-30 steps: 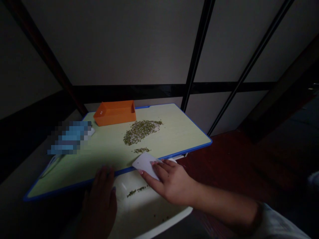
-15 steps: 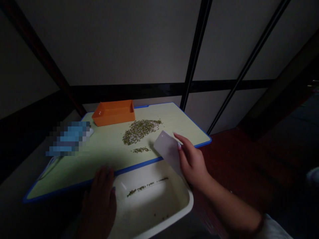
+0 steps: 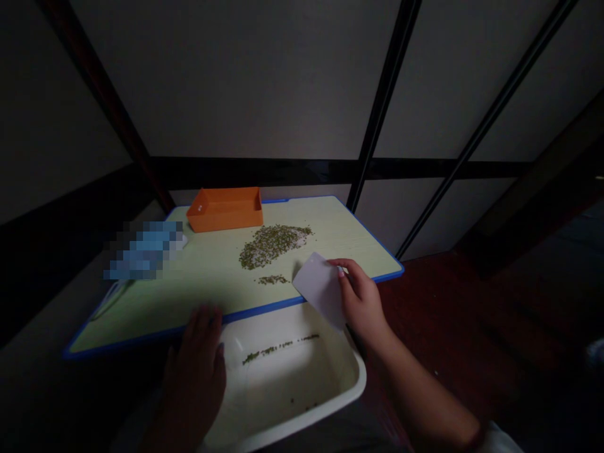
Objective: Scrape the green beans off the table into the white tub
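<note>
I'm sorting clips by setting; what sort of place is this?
Probably a room at home: a blue-edged table stands by large panels, perhaps wardrobe doors, with a dark red floor beside it.

An open, rectangular orange box [image 3: 225, 220] stands along the far edge of a pale-green, blue-rimmed tabletop [image 3: 340, 229], near its left corner; a blurred blue object [image 3: 145, 253] lies at the left edge.

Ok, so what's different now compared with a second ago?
The right hand has moved the white card rightward and a little farther away, from the near side of the small grain patch to its right. It hasn't let go. The left hand, orange tray, larger grain pile and white basin look unmoved.
</note>
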Tool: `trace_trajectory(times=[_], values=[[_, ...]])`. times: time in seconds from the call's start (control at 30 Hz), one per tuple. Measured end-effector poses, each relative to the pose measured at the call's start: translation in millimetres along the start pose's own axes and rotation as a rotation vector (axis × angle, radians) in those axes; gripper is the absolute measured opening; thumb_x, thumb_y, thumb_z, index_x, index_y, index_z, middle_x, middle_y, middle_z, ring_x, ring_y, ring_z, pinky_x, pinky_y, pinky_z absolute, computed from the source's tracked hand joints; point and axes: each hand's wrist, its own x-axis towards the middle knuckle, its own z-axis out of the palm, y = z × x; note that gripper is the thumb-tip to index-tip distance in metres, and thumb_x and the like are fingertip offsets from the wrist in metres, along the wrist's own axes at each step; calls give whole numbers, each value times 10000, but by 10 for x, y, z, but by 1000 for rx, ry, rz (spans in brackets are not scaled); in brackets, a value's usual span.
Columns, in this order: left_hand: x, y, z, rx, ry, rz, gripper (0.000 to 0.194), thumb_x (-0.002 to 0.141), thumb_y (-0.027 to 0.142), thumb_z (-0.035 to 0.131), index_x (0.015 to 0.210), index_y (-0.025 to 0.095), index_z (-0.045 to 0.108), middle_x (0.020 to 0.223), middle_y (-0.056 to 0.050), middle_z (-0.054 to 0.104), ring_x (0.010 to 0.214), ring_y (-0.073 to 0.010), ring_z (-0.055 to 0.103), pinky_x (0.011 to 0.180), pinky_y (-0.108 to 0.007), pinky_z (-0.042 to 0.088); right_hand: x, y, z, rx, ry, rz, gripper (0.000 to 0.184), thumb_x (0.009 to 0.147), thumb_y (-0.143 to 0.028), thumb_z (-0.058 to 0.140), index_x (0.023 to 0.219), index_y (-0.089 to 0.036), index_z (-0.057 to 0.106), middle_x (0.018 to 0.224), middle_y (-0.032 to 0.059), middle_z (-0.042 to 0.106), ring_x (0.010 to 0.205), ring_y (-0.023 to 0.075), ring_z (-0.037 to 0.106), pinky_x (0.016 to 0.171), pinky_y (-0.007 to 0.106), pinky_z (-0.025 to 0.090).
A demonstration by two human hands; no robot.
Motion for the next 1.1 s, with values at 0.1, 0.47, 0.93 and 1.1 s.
trace_trajectory(times=[0.1,0.47,0.93,1.1], values=[[-2,20,-12,2,2,0,637,911,353,58,1403,120,389,1568,-125,281,1477,-238,180,1150,-576,269,9,33,1,17,19,7,267,915,-284,412,1068,-188,609,815,30,673,785,177,615,695,264,435],[-31,7,4,-20,19,-3,575,925,331,111,1412,166,367,1570,-111,283,1479,-222,171,1158,-569,245,11,89,32,45,51,22,285,923,-332,422,1067,-185,618,885,44,681,739,168,589,645,263,424],[-25,-18,0,1,7,6,580,923,323,113,1407,144,378,1570,-121,278,1475,-237,187,1151,-577,258,69,162,149,1,83,-71,300,917,-283,411,1113,-175,611,1039,90,697,891,192,639,755,292,474],[-23,-25,15,-13,14,4,587,923,342,107,1409,150,376,1566,-122,287,1473,-239,194,1149,-583,258,149,301,133,-44,153,-88,319,915,-262,396,1134,-176,611,1104,108,693,998,210,640,845,329,481]])
